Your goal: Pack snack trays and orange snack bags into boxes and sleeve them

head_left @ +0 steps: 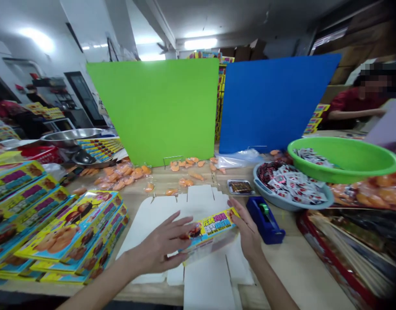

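Note:
A small printed box [213, 229] in yellow, blue and pink is held tilted above flat white cardboard blanks [204, 282]. My left hand [163, 244] grips its left end, thumb below and fingers along the side. Around the right end curls my right hand [247, 232], thumb on the near side. Just right of that hand stands a blue tape dispenser [265, 220] with a green roll. Behind the blanks lies a small clear tray [239, 187] with dark contents. What the box holds inside cannot be seen.
Finished-looking boxes are stacked on the left [75, 228]. Wrapped orange pieces [126, 174] lie behind them. Green [159, 107] and blue [269, 103] panels stand across the back. On the right are a basin of sachets [291, 185], a green basin [362, 159] and a seated co-worker [353, 107].

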Available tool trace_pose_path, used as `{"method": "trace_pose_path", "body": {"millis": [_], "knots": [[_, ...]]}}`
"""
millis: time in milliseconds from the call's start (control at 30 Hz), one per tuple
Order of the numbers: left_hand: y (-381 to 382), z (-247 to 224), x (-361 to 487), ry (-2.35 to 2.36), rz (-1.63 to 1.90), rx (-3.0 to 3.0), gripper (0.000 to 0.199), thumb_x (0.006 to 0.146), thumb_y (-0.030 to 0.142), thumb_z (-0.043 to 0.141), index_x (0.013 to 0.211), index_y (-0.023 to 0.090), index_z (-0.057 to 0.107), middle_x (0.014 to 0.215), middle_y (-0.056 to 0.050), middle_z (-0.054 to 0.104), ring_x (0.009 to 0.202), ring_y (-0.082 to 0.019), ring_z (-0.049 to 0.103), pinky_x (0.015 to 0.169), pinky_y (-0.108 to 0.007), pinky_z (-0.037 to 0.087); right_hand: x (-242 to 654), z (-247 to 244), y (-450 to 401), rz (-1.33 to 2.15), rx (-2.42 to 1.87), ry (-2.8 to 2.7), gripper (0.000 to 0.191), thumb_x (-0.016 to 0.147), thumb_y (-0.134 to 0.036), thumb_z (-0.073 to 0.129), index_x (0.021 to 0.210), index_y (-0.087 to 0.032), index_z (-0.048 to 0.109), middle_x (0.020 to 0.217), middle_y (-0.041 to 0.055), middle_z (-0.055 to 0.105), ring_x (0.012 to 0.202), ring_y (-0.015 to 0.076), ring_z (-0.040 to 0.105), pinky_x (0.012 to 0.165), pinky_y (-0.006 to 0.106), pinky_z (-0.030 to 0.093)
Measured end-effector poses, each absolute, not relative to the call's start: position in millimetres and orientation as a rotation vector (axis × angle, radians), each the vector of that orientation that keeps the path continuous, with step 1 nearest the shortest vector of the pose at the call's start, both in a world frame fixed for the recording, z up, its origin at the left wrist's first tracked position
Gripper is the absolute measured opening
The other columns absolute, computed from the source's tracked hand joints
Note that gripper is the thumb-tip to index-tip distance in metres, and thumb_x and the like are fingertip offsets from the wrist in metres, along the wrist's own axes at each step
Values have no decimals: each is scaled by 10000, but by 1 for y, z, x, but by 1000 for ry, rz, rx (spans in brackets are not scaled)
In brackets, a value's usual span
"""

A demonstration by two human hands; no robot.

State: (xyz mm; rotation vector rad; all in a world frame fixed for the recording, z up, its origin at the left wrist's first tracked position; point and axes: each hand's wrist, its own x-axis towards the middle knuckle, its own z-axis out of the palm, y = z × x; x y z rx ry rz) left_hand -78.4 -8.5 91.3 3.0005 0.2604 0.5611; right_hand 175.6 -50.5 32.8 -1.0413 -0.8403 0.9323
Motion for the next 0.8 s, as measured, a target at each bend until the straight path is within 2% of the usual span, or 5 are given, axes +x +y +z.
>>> {"method": "trace_pose_path", "body": {"millis": [167, 267, 467, 600, 800], "knots": [[-11, 101, -49, 146, 256, 3073, 444, 895, 199, 397, 1336, 180, 360, 1414, -38, 354, 1354, -175, 175, 1112, -344, 226, 174, 32, -49, 922, -959, -840, 527, 781, -359, 596, 1279, -283, 443, 1332, 36, 454, 1263, 229, 349, 1063, 408, 267], [-15, 95, -48, 244, 255, 3038, 491, 870, 141, 404, 1352, 207, 336, 1418, -31, 337, 1355, -200, 154, 1092, -382, 256, 172, 30, -49, 911, -976, -859, 599, 803, -367, 562, 1349, -266, 335, 1361, 50, 415, 1276, 220, 330, 1065, 412, 266], [-17, 91, -42, 344, 367, 2904, 345, 871, 303, 475, 1209, 239, 502, 1367, -40, 423, 1323, -208, 263, 1050, -401, 324, 168, 31, -47, 903, -1003, -907, 638, 815, -396, 530, 1378, -253, 267, 1372, 59, 397, 1278, 216, 327, 1052, 410, 294], [-16, 82, -33, 336, 630, 2833, 247, 873, 171, 447, 1067, 216, 593, 1253, -51, 551, 1261, -178, 385, 959, -303, 432, 189, 27, -52, 766, -1120, -1022, 582, 867, -460, 414, 1382, -266, 224, 1349, 60, 426, 1225, 184, 402, 1021, 375, 338], [-11, 77, -33, 295, 741, 2805, 268, 847, 119, 462, 1060, 210, 596, 1204, -57, 591, 1215, -186, 448, 915, -290, 475, 286, 11, -75, 135, -1779, -831, 379, 664, -513, 540, 796, -168, 624, 884, 127, 542, 923, 301, 505, 893, 478, 361]]}}
